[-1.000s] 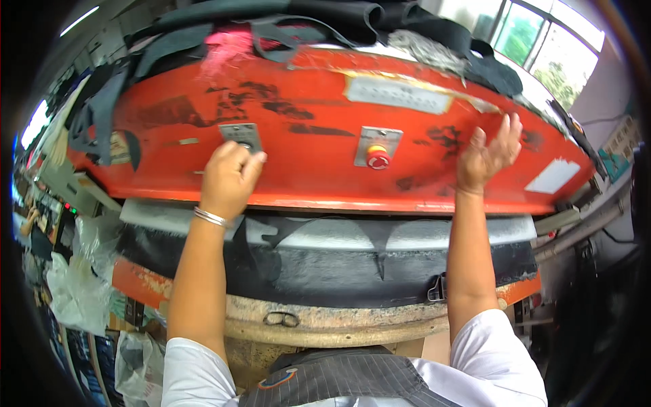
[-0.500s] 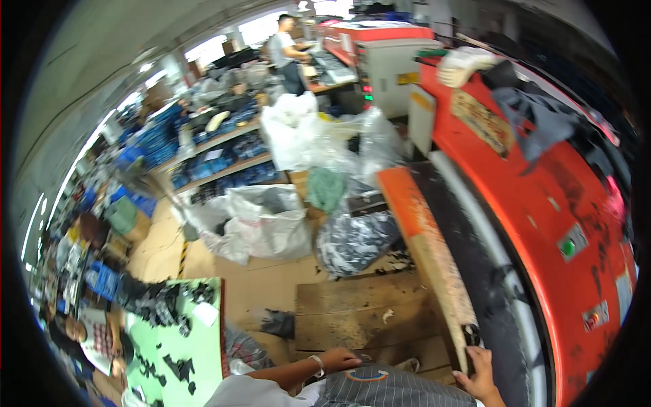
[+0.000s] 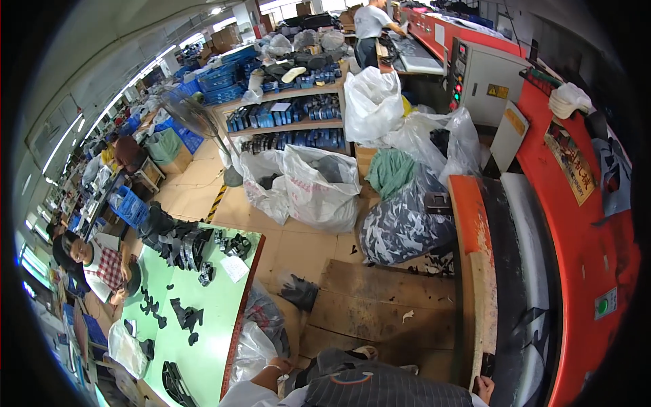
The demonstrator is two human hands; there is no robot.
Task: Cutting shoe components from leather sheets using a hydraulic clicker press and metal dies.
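My right hand (image 3: pixel 484 386) is at the near end of the wooden board (image 3: pixel 483 298) that runs along the red machine's front. Its fingers curl in against the board's edge, just below a small black piece (image 3: pixel 487 365). My left hand (image 3: pixel 281 365) hangs low beside a clear plastic bag (image 3: pixel 252 349) at the green table's side. Its fingers are too small and partly hidden to show whether they touch the bag. Between my arms is a dark striped apron (image 3: pixel 366 390). Black cut pieces (image 3: pixel 186 313) lie on the green table (image 3: pixel 210 319) to the left.
A wooden platform (image 3: pixel 366 298) lies ahead on the floor. Beyond it stand white sacks (image 3: pixel 319 193) and a bag of camouflage scraps (image 3: pixel 403 230). The red machine (image 3: pixel 576 224) fills the right side. One person (image 3: pixel 108 268) is across the green table; another (image 3: pixel 371 30) works far back.
My view has swung left, so the machine and sacks sit further right and more of the green table shows. My left hand has moved from my apron toward the plastic bag.
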